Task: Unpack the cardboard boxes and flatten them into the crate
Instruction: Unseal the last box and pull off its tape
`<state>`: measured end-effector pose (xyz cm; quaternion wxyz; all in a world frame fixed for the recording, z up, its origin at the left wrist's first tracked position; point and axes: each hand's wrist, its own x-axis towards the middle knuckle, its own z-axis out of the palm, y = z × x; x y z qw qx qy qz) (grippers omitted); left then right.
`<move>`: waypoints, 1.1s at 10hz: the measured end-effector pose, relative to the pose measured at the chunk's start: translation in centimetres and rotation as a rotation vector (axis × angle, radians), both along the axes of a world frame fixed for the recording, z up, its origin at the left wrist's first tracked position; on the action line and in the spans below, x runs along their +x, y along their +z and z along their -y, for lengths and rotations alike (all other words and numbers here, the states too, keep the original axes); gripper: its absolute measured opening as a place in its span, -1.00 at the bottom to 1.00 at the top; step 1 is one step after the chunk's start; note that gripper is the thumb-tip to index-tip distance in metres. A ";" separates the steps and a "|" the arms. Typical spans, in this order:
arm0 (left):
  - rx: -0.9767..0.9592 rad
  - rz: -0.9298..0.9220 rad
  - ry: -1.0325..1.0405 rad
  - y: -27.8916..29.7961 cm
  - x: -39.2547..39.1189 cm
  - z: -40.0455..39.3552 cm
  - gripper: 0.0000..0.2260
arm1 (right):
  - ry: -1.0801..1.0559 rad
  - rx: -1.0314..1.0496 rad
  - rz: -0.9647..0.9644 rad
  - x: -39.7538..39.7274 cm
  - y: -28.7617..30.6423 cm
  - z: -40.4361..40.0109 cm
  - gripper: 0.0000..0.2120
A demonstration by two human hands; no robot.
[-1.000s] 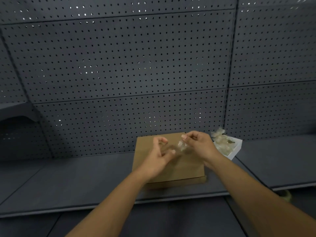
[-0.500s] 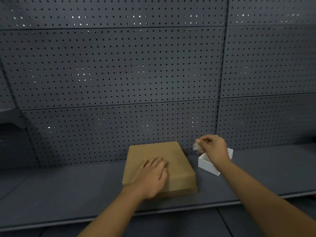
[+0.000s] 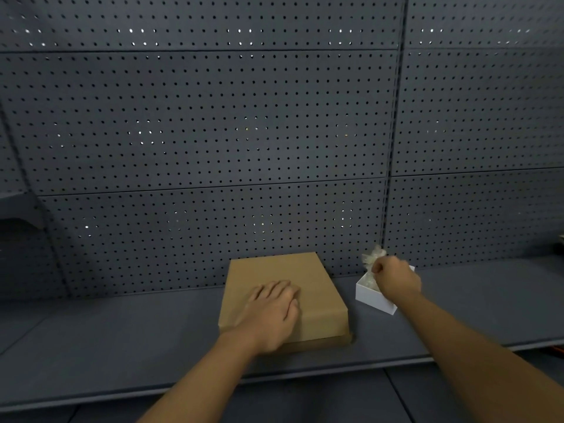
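Note:
A closed brown cardboard box (image 3: 293, 270) lies flat on the dark grey shelf (image 3: 122, 337), against the pegboard wall. My left hand (image 3: 273, 303) rests palm down on its lid, fingers spread. To the right stands a small white open box (image 3: 370, 296) holding crumpled clear wrapping. My right hand (image 3: 395, 277) hovers over that white box, fingers pinched on a crumpled clear plastic piece (image 3: 373, 254) that sticks up above my knuckles. No crate is in view.
A grey pegboard wall (image 3: 213, 132) rises right behind the shelf. The shelf's front edge (image 3: 183, 389) runs across the bottom, with a lower shelf beneath. An orange object (image 3: 554, 351) shows at the far right edge.
My right hand carried the clear plastic piece from above the brown box rightward to over the white box. My left hand dropped flat onto the brown box's lid.

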<state>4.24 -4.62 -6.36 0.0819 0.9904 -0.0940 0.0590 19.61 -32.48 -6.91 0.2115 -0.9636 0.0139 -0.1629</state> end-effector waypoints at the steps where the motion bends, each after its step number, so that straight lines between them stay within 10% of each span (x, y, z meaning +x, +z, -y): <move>1: 0.005 0.001 0.003 0.0 0.0 0.0 -0.52 | -0.012 -0.183 0.024 0.2 -0.4 0.2 -0.72; 11: -0.005 0.028 0.009 -0.4 0.4 -0.1 -0.53 | 0.141 0.110 0.231 -0.5 -1.3 0.4 -0.82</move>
